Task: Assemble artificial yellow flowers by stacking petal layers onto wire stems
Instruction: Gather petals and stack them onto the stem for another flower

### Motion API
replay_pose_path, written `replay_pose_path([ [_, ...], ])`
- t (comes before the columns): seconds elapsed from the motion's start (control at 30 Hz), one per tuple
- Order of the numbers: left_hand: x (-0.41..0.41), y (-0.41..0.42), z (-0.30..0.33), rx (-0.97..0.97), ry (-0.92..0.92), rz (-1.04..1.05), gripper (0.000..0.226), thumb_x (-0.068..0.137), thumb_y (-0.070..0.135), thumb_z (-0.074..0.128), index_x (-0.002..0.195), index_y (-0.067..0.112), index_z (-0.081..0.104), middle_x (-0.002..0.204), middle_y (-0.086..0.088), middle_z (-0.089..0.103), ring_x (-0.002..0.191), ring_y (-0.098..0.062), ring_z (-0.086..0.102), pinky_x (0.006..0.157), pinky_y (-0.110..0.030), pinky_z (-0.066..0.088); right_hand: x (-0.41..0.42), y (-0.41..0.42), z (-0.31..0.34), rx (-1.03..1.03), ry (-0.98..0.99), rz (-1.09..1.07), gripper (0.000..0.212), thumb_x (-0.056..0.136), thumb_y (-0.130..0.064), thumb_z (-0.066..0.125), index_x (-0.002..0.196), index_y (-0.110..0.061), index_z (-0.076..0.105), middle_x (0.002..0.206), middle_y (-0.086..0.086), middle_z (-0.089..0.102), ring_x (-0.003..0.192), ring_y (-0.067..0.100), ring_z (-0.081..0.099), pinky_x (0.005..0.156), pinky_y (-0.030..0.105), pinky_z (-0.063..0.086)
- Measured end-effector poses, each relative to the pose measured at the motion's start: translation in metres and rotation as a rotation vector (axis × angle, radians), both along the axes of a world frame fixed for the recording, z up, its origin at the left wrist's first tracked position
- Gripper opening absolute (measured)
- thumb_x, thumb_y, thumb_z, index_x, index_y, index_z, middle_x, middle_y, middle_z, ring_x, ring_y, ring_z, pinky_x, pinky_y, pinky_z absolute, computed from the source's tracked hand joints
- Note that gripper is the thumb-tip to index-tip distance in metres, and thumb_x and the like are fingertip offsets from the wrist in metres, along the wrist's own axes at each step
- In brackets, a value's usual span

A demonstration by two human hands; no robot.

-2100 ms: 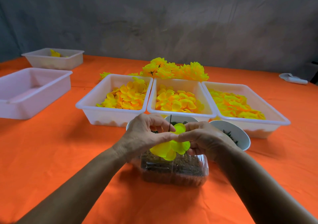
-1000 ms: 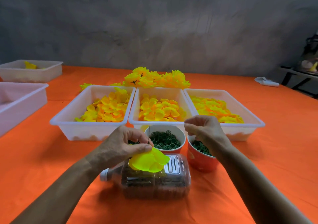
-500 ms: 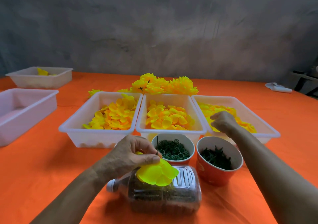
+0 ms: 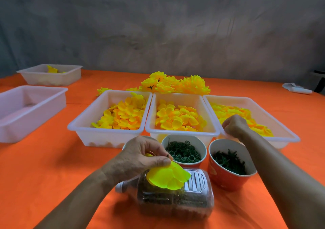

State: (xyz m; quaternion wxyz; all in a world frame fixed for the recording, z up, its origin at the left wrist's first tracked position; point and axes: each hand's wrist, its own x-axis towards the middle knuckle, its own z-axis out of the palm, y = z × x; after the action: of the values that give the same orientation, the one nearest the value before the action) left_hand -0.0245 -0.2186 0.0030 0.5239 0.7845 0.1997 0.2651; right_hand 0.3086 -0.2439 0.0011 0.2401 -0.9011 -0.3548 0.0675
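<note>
Reaching into the right tray (image 4: 281,137), right hand (image 4: 234,125) curled, fingertips hidden, grip unclear, left hand (image 4: 140,155) pinching thin wire stem (image 4: 168,146) with glossy yellow petals (image 4: 168,176) at lower centre, above a clear ribbed bottle (image 4: 175,200).

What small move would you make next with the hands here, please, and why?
Probably pinch one petal layer from the right tray, since the right hand is curled over its petals, then bring it to the wire stem that the left hand holds with yellow petals already on it.
</note>
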Motion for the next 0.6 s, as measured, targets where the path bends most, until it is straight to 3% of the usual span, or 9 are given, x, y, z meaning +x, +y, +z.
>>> replay_pose_path([
  [0.13, -0.001, -0.001, 0.001, 0.014, 0.005, 0.006, 0.015, 0.063, 0.024, 0.075, 0.072, 0.012, 0.074, 0.083, -0.011, 0.073, 0.078, -0.015, 0.066, 0.072, -0.028, 0.053, 0.002, 0.002, -0.006, 0.187, -0.061, -0.124, 0.018, 0.083, -0.004, 0.061, 0.097, -0.003, 0.073, 0.107, 0.020, 0.068, 0.105, 0.035, 0.060, 0.084, 0.033, 0.045],
  [0.27, 0.000, -0.003, 0.000, 0.015, 0.002, 0.017, 0.016, 0.062, 0.025, 0.075, 0.071, 0.011, 0.073, 0.080, -0.008, 0.072, 0.076, -0.012, 0.066, 0.069, -0.025, 0.052, 0.011, 0.000, -0.006, 0.471, 0.069, -0.232, 0.020, 0.085, -0.007, 0.056, 0.101, -0.001, 0.068, 0.104, 0.023, 0.066, 0.103, 0.037, 0.059, 0.087, 0.039, 0.043],
  [0.4, 0.000, -0.004, 0.001, 0.004, -0.007, 0.016, 0.012, 0.062, 0.024, 0.074, 0.068, 0.013, 0.072, 0.075, -0.001, 0.070, 0.071, -0.008, 0.064, 0.065, -0.020, 0.049, 0.016, -0.010, -0.003, 0.745, 0.353, -0.302, 0.033, 0.077, -0.001, 0.068, 0.110, -0.004, 0.064, 0.103, 0.015, 0.061, 0.090, 0.026, 0.055, 0.073, 0.035, 0.044],
  [0.5, 0.000, -0.005, 0.001, 0.001, -0.011, 0.017, 0.011, 0.062, 0.023, 0.074, 0.067, 0.014, 0.071, 0.072, 0.002, 0.069, 0.069, -0.007, 0.063, 0.064, -0.020, 0.048, 0.017, -0.017, -0.001, 0.835, 0.517, -0.255, 0.045, 0.072, 0.003, 0.073, 0.115, -0.001, 0.062, 0.098, 0.013, 0.055, 0.081, 0.021, 0.050, 0.062, 0.030, 0.041],
  [0.6, -0.001, -0.005, 0.002, 0.010, -0.011, 0.014, 0.010, 0.062, 0.024, 0.074, 0.066, 0.016, 0.071, 0.073, 0.001, 0.069, 0.070, -0.007, 0.063, 0.064, -0.020, 0.048, 0.013, -0.019, 0.000, 0.932, 0.586, -0.215, 0.056, 0.072, 0.004, 0.073, 0.125, 0.000, 0.055, 0.106, 0.017, 0.055, 0.093, 0.023, 0.054, 0.081, 0.034, 0.047],
])
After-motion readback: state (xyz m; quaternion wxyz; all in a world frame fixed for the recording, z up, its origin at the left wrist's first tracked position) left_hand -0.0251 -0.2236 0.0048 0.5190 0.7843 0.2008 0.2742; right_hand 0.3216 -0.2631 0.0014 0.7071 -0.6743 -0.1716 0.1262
